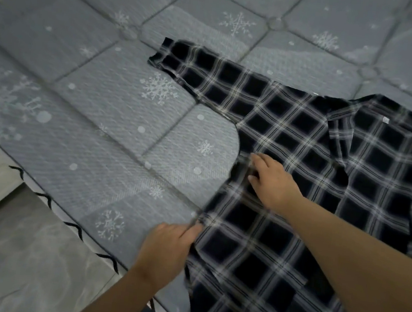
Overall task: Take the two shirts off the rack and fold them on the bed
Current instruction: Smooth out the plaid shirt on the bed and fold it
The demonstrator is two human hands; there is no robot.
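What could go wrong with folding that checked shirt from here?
The plaid shirt lies close to the mattress edge, so its lower part could slide off toward the floor. The sleeve is stretched far out, and might bunch when folded in. Both the left hand and right hand pinch one side seam; pulling unevenly could skew the fold.

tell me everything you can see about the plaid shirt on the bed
The plaid shirt is dark, near black, with a white and grey check, in what looks like thin woven cloth. It lies spread flat on the grey snowflake-patterned mattress, one sleeve stretched out to the far left, collar and a small label at upper right. The left hand pinches its near side edge; the right hand grips the edge further up.
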